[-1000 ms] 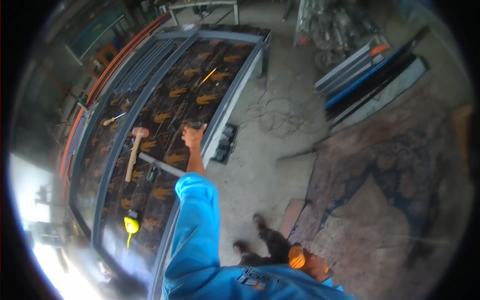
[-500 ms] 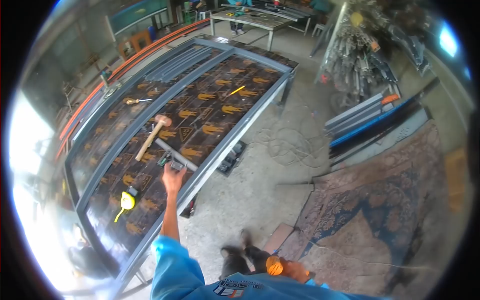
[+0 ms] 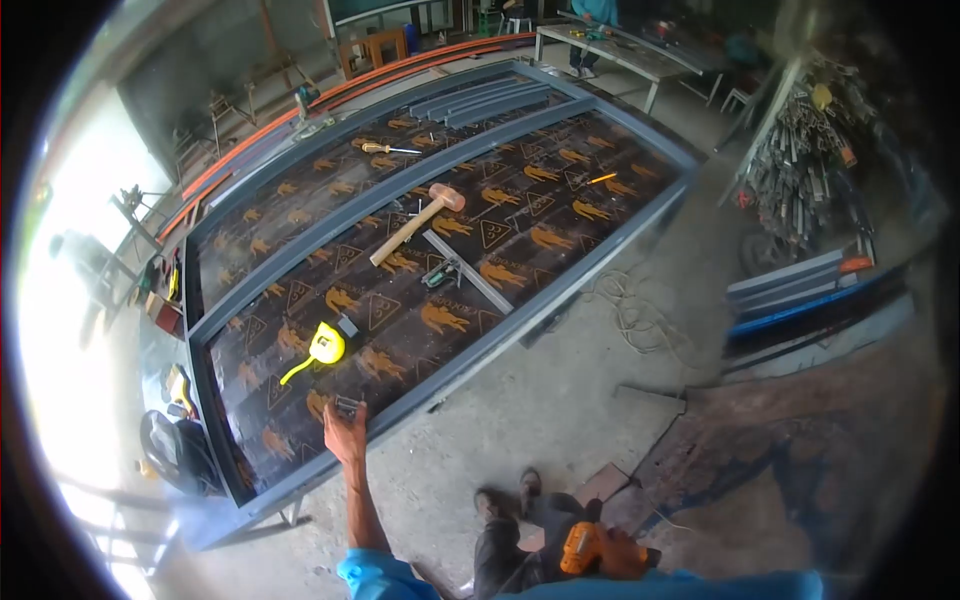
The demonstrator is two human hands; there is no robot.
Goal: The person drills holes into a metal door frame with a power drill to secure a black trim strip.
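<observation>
My left hand [image 3: 346,436] is closed on a small grey metal piece [image 3: 349,405] above the near side of the frame. My right hand [image 3: 622,556] grips an orange cordless drill [image 3: 580,548] low by my legs. A yellow tape measure [image 3: 326,344] lies just beyond my left hand, its tape end sticking out. Farther off lie a mallet [image 3: 412,228] with a wooden handle, a short grey bar [image 3: 468,272] and a small dark green tool [image 3: 440,274] whose kind I cannot make out. A grey rectangular metal frame [image 3: 395,425] surrounds them on the dark printed board [image 3: 385,310].
A screwdriver [image 3: 388,149], several grey bars [image 3: 480,103] and a yellow pencil [image 3: 602,178] lie farther back on the board. Cord [image 3: 640,325] is coiled on the floor. At right stand scrap profiles [image 3: 810,160] and a patterned rug [image 3: 770,450]. Another person [image 3: 592,15] is at a back table [image 3: 620,58].
My left hand has moved from beside the grey bar toward the near left of the frame, carrying the small metal piece. The view has swung left, and the drill shows more fully.
</observation>
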